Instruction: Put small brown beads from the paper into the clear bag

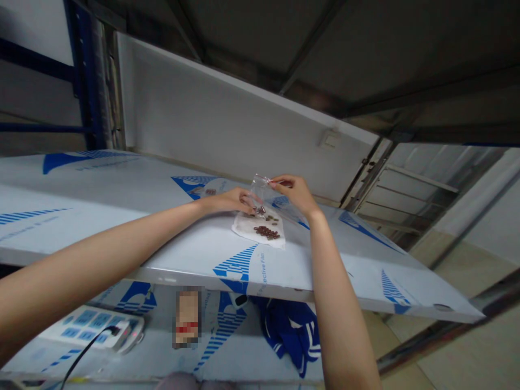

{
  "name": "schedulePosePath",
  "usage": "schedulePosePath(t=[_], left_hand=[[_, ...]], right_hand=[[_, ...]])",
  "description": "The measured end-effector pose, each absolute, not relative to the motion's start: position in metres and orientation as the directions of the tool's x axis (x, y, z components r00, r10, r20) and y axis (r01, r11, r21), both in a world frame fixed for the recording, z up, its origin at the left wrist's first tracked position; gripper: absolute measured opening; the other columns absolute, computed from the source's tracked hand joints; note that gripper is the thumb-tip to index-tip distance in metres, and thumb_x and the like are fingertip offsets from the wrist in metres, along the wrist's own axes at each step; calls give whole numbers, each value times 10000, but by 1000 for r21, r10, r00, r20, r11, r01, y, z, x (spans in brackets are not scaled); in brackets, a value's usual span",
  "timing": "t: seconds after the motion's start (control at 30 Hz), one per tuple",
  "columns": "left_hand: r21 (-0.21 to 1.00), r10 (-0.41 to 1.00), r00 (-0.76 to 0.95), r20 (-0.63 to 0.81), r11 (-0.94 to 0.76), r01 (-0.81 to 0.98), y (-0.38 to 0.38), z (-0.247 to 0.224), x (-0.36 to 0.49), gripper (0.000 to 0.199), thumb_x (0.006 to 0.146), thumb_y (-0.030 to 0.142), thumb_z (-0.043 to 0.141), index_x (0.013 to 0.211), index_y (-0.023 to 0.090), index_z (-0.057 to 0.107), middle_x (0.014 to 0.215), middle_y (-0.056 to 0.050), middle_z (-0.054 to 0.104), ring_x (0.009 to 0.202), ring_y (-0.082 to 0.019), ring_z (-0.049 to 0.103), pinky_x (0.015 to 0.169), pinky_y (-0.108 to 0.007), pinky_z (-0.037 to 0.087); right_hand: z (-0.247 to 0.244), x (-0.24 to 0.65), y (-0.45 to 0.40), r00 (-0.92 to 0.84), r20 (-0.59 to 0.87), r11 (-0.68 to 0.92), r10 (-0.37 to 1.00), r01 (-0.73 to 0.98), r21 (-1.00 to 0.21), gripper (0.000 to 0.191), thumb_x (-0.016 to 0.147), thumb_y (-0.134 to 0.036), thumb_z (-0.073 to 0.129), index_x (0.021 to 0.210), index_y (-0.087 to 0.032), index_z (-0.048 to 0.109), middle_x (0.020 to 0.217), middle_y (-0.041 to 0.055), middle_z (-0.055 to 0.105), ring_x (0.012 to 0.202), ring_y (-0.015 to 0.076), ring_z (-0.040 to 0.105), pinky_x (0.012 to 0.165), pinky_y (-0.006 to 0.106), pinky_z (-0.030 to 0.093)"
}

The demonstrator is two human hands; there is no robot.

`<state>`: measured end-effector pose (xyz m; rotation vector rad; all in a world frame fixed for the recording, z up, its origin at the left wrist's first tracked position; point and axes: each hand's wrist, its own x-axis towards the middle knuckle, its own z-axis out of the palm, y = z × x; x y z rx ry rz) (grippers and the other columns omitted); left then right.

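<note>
A small clear plastic bag (260, 190) is held up over the shelf, with a few brown pieces low in it. My left hand (229, 200) pinches the bag's lower left side. With its fingers closed, my right hand (296, 192) grips the top right corner of the bag. Under them lies a white paper sheet (242, 227). A cluster of dark brown capsule-like pieces (267, 233) rests on the paper's front part, and several greenish ones (271, 218) lie just behind.
Blue-printed film covers the metal shelf (162, 238). Another small packet with brown pieces (210, 192) lies behind my left hand. On the lower shelf are a white power strip (93, 327) with a black cable, a blurred-out item (187, 319) and blue cloth (290, 330).
</note>
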<state>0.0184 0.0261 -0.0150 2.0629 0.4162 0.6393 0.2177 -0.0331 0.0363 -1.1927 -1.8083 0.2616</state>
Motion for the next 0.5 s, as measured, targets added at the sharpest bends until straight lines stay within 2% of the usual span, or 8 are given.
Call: schedulePosePath(t=[0.23, 0.5], left_hand=[[889, 518, 821, 242, -456, 25, 32, -19, 22, 468, 677, 253, 714, 1125, 158, 613, 1001, -85, 696, 926, -183, 641, 841, -289, 459], [916, 505, 829, 238, -401, -18, 22, -15, 20, 449, 702, 223, 703, 1135, 155, 605, 962, -82, 704, 925, -182, 646, 852, -306, 457]], right_hand=[[36, 220, -31, -118, 585, 515, 803, 631, -580, 139, 747, -273, 663, 811, -162, 718, 876, 75, 726, 804, 175, 650, 769, 319, 481], [34, 219, -31, -130, 579, 522, 805, 621, -586, 110, 750, -255, 660, 804, -177, 715, 883, 63, 725, 813, 179, 647, 785, 334, 483]])
